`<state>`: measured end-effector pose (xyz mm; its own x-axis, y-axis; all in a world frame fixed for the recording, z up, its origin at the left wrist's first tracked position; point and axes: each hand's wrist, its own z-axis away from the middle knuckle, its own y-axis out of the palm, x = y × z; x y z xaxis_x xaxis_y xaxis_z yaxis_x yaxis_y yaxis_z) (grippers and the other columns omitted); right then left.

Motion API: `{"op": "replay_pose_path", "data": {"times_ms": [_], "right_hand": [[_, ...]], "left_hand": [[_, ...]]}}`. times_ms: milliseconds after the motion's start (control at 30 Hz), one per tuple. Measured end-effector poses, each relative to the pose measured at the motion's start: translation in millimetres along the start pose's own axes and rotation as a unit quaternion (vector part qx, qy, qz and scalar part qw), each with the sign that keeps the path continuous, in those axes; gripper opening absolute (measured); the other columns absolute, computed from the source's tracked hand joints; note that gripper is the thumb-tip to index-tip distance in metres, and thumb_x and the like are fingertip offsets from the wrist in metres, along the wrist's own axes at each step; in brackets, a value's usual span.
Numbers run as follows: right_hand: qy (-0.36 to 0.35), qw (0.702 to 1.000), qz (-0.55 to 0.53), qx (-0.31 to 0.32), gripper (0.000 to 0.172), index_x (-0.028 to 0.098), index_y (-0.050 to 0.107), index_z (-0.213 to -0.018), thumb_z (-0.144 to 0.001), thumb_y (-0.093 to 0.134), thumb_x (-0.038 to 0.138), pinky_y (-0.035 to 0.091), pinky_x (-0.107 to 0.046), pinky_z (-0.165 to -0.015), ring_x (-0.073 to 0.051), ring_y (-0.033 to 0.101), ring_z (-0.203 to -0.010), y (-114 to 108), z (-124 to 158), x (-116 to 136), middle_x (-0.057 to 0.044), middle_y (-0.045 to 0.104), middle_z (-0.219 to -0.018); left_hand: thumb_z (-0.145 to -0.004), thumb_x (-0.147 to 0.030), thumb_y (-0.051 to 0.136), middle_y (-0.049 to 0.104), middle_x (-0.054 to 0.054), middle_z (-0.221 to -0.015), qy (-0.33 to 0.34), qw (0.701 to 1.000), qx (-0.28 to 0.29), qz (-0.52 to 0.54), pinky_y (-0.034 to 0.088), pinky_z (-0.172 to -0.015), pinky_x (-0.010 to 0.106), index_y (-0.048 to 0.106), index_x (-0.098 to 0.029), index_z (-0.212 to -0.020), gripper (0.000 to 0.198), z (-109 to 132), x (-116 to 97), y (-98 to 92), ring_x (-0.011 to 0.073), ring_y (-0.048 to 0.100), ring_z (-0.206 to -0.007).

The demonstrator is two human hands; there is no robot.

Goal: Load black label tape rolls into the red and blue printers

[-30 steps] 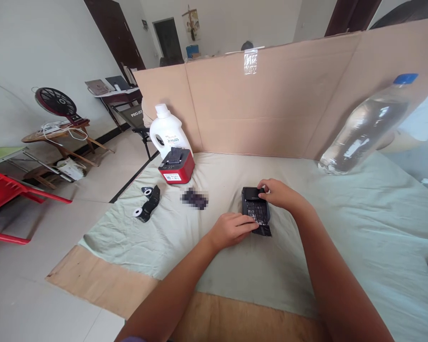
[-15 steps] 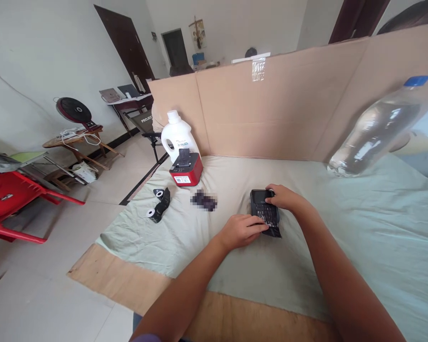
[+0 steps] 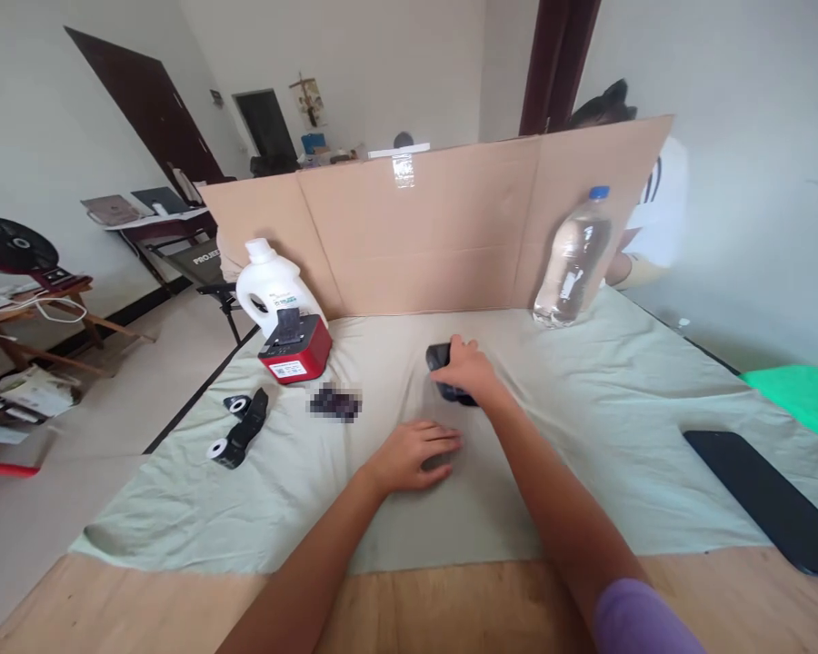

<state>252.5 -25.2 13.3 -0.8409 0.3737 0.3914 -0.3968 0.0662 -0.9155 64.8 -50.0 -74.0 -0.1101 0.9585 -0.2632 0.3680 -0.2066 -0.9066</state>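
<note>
A black boxy device point(image 3: 440, 357) lies on the pale green cloth point(image 3: 374, 536) in the middle of the table. My right hand point(image 3: 469, 368) is closed around its upper part and covers most of it. Below and to the left, my left hand point(image 3: 415, 454) rests on the cloth with its fingers apart, holding nothing and not touching the device. Two joined rolls of black strip point(image 3: 238, 431) lie at the left. Nearby stands a red and black boxy machine point(image 3: 298, 352), with a dark strip rising from its top.
A white jug point(image 3: 276, 282) stands behind the red machine. A cardboard panel point(image 3: 423, 236) runs along the back, with a clear bottle point(image 3: 576, 259) against it. A blurred-out item point(image 3: 335, 402) lies left of centre. At right are a dark flat object point(image 3: 767, 500) and a person point(image 3: 658, 209).
My left hand has let go of the device and come down onto the cloth. My right hand now covers the device from above. The view has turned right.
</note>
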Motion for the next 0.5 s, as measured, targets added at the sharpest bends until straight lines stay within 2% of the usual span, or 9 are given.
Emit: {"op": "replay_pose_path", "data": {"times_ms": [133, 233, 300, 367, 433, 500], "right_hand": [[0.058, 0.989, -0.012, -0.138, 0.07, 0.022, 0.051, -0.134, -0.074, 0.069, 0.052, 0.048, -0.043, -0.084, -0.033, 0.062, -0.101, -47.4, -25.0, -80.8, -0.018, 0.054, -0.121], [0.119, 0.975, 0.023, -0.184, 0.068, 0.027, 0.055, -0.136, -0.074, 0.07, 0.05, 0.043, -0.05, -0.09, -0.038, 0.06, -0.106, -68.4, -38.8, -153.5, -0.019, 0.055, -0.121], [0.156, 0.969, 0.019, -0.19, 0.07, 0.026, 0.054, -0.14, -0.076, 0.07, 0.05, 0.039, -0.052, -0.093, -0.04, 0.058, -0.11, -72.9, -44.8, -195.5, -0.022, 0.053, -0.125], [0.183, 0.965, 0.001, -0.188, 0.071, 0.024, 0.054, -0.142, -0.077, 0.07, 0.048, 0.037, -0.052, -0.094, -0.042, 0.055, -0.114, -71.6, -48.7, -226.5, -0.025, 0.051, -0.129], [0.196, 0.964, -0.017, -0.182, 0.072, 0.024, 0.052, -0.144, -0.078, 0.069, 0.049, 0.035, -0.052, -0.094, -0.044, 0.053, -0.117, -67.3, -51.2, -245.1, -0.026, 0.049, -0.132], [0.199, 0.963, -0.028, -0.178, 0.073, 0.026, 0.05, -0.145, -0.079, 0.068, 0.05, 0.033, -0.053, -0.095, -0.045, 0.051, -0.119, -62.7, -52.8, -253.1, -0.026, 0.047, -0.134]], "left_hand": [[-0.089, -0.041, 0.063, 0.06, 0.005, -0.14, -0.045, 0.998, 0.026, -0.018, 0.041, -0.109, 0.045, 0.061, -0.028, -0.131, 0.044, -2.5, 0.1, 1.7, 0.0239, 0.05, -0.133], [-0.089, -0.041, 0.063, 0.059, 0.005, -0.142, -0.06, 0.997, 0.043, -0.01, 0.04, -0.11, 0.044, 0.059, -0.029, -0.133, 0.046, -4.8, -0.8, 2.6, 0.0229, 0.05, -0.133], [-0.089, -0.04, 0.063, 0.059, 0.005, -0.142, -0.069, 0.997, 0.047, -0.003, 0.04, -0.11, 0.044, 0.06, -0.029, -0.133, 0.046, -6.3, -1.7, 2.6, 0.0229, 0.05, -0.133], [-0.088, -0.04, 0.064, 0.059, 0.005, -0.142, -0.077, 0.996, 0.05, 0.0, 0.04, -0.11, 0.044, 0.06, -0.03, -0.132, 0.046, -7.7, -2.1, 1.9, 0.0231, 0.05, -0.133], [-0.088, -0.039, 0.064, 0.058, 0.004, -0.142, -0.083, 0.995, 0.053, 0.002, 0.04, -0.11, 0.044, 0.06, -0.03, -0.132, 0.046, -8.9, -2.0, 0.6, 0.023, 0.05, -0.133], [-0.088, -0.04, 0.064, 0.058, 0.003, -0.142, -0.087, 0.994, 0.058, 0.007, 0.039, -0.111, 0.044, 0.06, -0.031, -0.132, 0.045, -9.6, -2.0, -0.7, 0.0225, 0.049, -0.134]]}}
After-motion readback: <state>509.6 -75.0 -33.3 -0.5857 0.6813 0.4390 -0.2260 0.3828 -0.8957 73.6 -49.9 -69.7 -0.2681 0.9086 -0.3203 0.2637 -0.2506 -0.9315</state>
